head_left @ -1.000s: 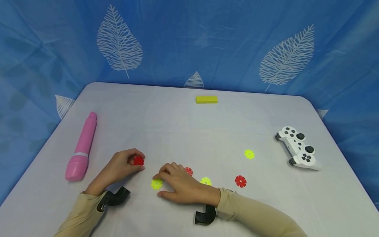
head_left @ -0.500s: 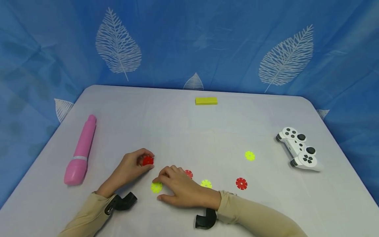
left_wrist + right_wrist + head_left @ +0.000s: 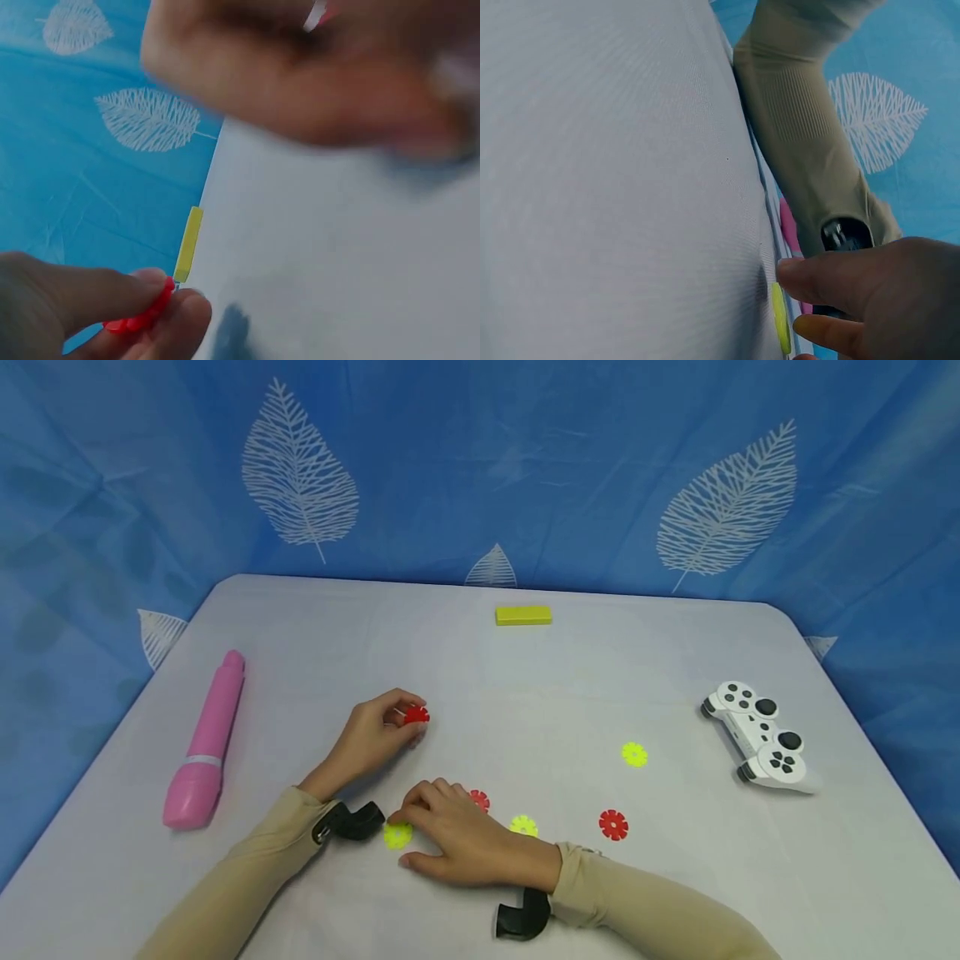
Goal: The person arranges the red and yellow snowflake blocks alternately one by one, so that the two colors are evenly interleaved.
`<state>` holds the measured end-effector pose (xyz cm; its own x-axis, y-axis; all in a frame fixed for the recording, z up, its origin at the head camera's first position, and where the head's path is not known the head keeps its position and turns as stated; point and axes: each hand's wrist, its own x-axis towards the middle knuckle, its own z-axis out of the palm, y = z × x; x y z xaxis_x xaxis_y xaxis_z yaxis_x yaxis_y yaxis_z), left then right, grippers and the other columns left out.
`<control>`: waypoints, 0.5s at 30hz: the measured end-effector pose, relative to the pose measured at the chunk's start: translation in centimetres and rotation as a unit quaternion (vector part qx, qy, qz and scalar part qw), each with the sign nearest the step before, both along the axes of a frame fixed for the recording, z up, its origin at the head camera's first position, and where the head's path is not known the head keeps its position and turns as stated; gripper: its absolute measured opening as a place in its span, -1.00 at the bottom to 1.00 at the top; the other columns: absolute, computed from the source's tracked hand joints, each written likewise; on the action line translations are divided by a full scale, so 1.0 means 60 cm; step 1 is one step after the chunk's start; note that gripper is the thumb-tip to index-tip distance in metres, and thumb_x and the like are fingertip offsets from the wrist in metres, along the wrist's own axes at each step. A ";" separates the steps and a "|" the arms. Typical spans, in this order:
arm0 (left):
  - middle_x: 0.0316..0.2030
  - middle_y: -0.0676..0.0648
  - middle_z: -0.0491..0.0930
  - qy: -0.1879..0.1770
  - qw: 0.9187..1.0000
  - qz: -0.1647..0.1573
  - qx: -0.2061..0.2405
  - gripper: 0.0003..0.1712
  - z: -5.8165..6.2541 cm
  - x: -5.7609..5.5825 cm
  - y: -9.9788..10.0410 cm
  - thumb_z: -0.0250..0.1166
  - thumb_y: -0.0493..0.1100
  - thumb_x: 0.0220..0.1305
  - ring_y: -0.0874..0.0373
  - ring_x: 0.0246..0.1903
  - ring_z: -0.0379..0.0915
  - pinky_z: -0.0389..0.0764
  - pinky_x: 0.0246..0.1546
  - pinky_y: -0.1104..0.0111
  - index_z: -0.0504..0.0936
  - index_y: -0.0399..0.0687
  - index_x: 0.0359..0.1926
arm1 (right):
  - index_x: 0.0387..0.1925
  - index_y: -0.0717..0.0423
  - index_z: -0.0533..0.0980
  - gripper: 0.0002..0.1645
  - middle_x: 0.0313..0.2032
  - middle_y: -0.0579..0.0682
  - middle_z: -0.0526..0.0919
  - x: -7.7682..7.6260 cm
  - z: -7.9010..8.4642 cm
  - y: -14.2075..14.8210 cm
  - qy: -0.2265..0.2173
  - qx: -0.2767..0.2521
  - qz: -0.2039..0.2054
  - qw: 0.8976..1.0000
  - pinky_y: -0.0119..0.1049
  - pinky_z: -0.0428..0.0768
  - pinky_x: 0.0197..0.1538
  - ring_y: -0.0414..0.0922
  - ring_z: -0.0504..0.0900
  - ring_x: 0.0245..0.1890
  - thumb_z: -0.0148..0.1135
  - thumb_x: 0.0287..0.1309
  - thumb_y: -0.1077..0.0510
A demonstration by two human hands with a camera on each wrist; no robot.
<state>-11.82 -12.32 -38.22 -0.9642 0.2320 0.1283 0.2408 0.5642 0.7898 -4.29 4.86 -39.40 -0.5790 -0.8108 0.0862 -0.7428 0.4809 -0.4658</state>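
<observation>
Between thumb and fingertips, my left hand [image 3: 367, 737] pinches a red notched plastic disc [image 3: 417, 716], raised over the table left of centre. The left wrist view shows this red disc [image 3: 142, 319] nearly edge-on between the fingers. My right hand [image 3: 465, 842] rests low over the table, thumb and fingers spread apart. Its index fingertip overlaps the far edge of a yellow-green notched disc [image 3: 397, 837]. Beyond that hand, partly hidden by it, lie another red disc [image 3: 479, 799] and another yellow-green disc [image 3: 523, 825].
Farther right lie a red disc [image 3: 613, 825] and a yellow-green disc [image 3: 634, 754]. A white game controller [image 3: 757, 735] is on the right, a pink microphone-shaped wand [image 3: 206, 739] on the left. A yellow block [image 3: 523, 616] sits near the table's far edge.
With the red disc pinched in it, my left hand has moved rightward, then farther up the table. The right hand stays in place by the yellow-green disc.
</observation>
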 end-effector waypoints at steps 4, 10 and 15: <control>-0.32 -0.13 0.59 -0.010 1.000 0.000 0.016 -0.67 0.000 -0.033 0.013 0.32 -0.29 0.04 0.16 -0.49 0.58 0.51 -0.47 0.48 0.55 -0.17 -0.11 | 0.05 -0.12 0.43 -0.54 -0.03 -0.16 0.37 0.000 0.001 0.000 0.002 0.004 -0.002 1.000 -0.44 0.26 -0.06 -0.26 0.29 -0.05 0.16 0.10 -0.11; -0.37 -0.14 0.61 0.007 1.000 0.010 -0.011 -0.69 -0.013 -0.057 0.019 0.33 -0.25 0.05 0.11 -0.44 0.52 0.47 -0.41 0.41 0.58 -0.18 -0.12 | 0.05 -0.11 0.43 -0.54 -0.01 -0.15 0.37 0.001 0.003 -0.001 0.001 0.005 0.000 1.000 -0.43 0.28 -0.05 -0.25 0.30 -0.04 0.16 0.10 -0.10; -0.34 -0.12 0.64 0.014 0.999 0.011 -0.036 -0.71 -0.024 -0.060 0.018 0.32 -0.22 0.07 0.10 -0.38 0.49 0.45 -0.34 0.37 0.61 -0.17 -0.14 | 0.05 -0.12 0.42 -0.54 -0.01 -0.15 0.37 0.002 0.003 -0.002 0.009 0.008 -0.001 1.000 -0.42 0.28 -0.04 -0.25 0.29 -0.04 0.16 0.10 -0.11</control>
<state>-15.44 -11.24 -39.64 -0.9654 0.2201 0.1397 0.2495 0.6247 0.7400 -4.18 4.77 -39.25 -0.5796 -0.8105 0.0838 -0.7495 0.4899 -0.4452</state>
